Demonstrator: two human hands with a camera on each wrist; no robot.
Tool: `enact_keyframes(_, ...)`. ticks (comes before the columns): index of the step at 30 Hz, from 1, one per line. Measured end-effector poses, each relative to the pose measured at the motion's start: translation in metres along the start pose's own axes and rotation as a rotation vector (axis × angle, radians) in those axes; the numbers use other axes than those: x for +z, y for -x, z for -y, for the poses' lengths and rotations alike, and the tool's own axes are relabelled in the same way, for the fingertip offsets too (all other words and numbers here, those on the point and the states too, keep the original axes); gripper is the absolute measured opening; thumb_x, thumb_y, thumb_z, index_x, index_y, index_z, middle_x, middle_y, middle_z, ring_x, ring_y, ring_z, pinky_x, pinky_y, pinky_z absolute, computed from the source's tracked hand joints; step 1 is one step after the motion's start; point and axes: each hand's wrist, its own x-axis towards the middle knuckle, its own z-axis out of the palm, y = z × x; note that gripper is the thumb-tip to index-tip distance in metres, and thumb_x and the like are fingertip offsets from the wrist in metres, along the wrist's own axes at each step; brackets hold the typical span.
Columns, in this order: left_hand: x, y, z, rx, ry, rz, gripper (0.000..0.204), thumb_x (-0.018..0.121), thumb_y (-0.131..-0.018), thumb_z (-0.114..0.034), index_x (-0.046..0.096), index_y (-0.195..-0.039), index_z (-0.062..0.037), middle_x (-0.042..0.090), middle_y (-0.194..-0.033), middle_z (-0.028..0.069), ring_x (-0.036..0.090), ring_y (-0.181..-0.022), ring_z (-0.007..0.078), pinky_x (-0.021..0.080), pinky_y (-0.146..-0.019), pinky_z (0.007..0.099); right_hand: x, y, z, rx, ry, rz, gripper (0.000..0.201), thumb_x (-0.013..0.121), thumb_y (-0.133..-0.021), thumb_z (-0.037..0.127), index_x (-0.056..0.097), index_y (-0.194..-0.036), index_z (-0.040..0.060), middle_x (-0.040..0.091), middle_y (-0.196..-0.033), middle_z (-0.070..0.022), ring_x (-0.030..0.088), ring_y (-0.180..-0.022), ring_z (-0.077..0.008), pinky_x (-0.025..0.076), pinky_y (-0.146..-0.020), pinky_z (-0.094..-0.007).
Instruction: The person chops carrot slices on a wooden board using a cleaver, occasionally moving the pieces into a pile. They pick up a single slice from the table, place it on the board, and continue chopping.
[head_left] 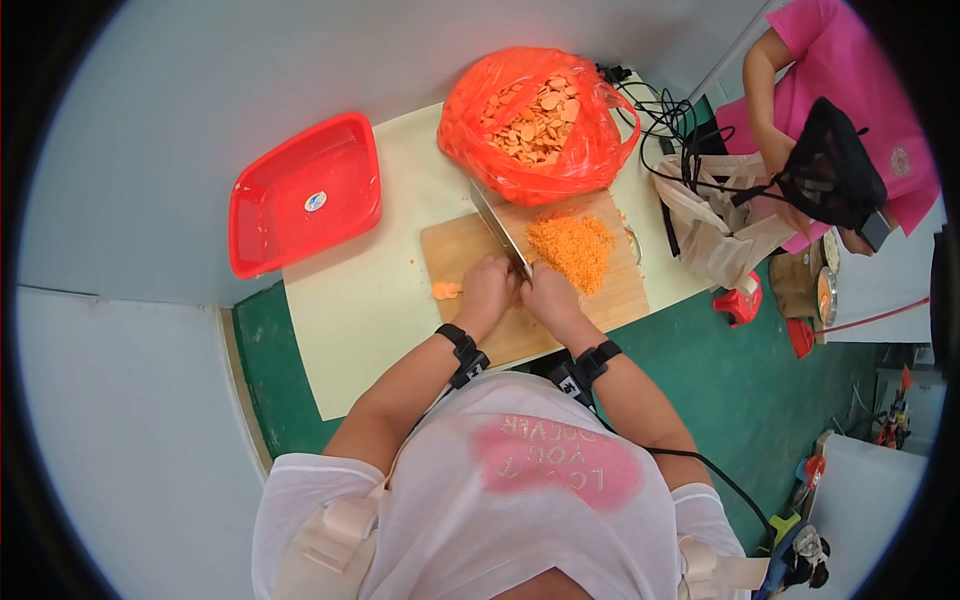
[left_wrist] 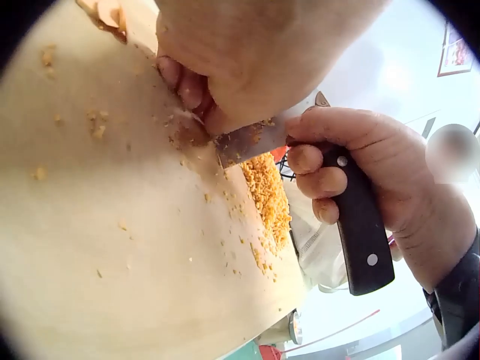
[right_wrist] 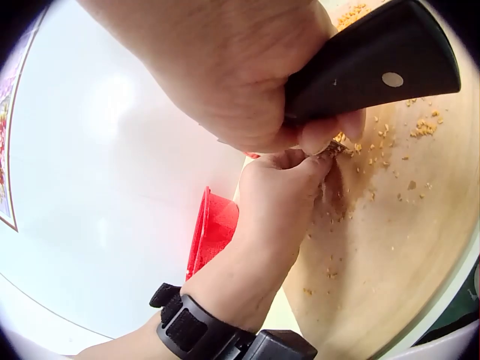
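My right hand (head_left: 549, 299) grips the black handle (left_wrist: 358, 225) of a kitchen knife (head_left: 498, 228), thumb and fingers wrapped round it. The blade slants away from me across a wooden cutting board (head_left: 438, 247). Close beside the blade, my left hand (head_left: 486, 294) curls its fingers down over carrot pieces on the board, largely hidden under the fingertips. To the right of the knife lies a heap of finely chopped carrot (head_left: 572, 252). A few round carrot slices (head_left: 446, 290) lie left of my left hand. Small crumbs dot the board in both wrist views.
Behind the board stands a red plastic bag (head_left: 470, 150) full of carrot slices. A red basin (head_left: 345, 215) sits at the table's left edge. Black cables (head_left: 665, 120) tangle at the back right. Another person in pink (head_left: 885, 90) stands at the right beside a cloth bag (head_left: 715, 215).
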Motion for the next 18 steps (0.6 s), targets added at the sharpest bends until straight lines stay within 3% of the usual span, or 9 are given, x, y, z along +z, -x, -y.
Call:
enact_keyframes(8, 0.011, 0.001, 0.007, 0.014, -0.038, -0.149, 0.005, 0.064, -0.072, -0.010, 0.064, -0.074, -0.0061, 0.059, -0.073, 0.0122, 0.060, -0.069, 0.0312, 0.049, -0.060, 0.0427, -0.004, 0.004, -0.009, -0.014, -0.098, -0.076, 0.021, 0.056, -0.080, 0.015, 0.057, -0.093, -0.0008, 0.062, -0.080, -0.0265, 0.062, -0.077, -0.0421, 0.049, -0.070, -0.0494)
enact_keyframes(18, 0.003, 0.001, 0.003, -0.009, -0.008, -0.089, 0.007, 0.063, -0.075, -0.010, 0.063, -0.077, -0.0038, 0.059, -0.076, 0.0146, 0.059, -0.072, 0.0327, 0.048, -0.063, 0.0421, -0.001, -0.001, 0.004, -0.026, 0.002, -0.026, 0.020, 0.056, -0.081, 0.016, 0.056, -0.093, -0.0007, 0.063, -0.079, -0.0251, 0.062, -0.076, -0.0421, 0.049, -0.069, -0.0499)
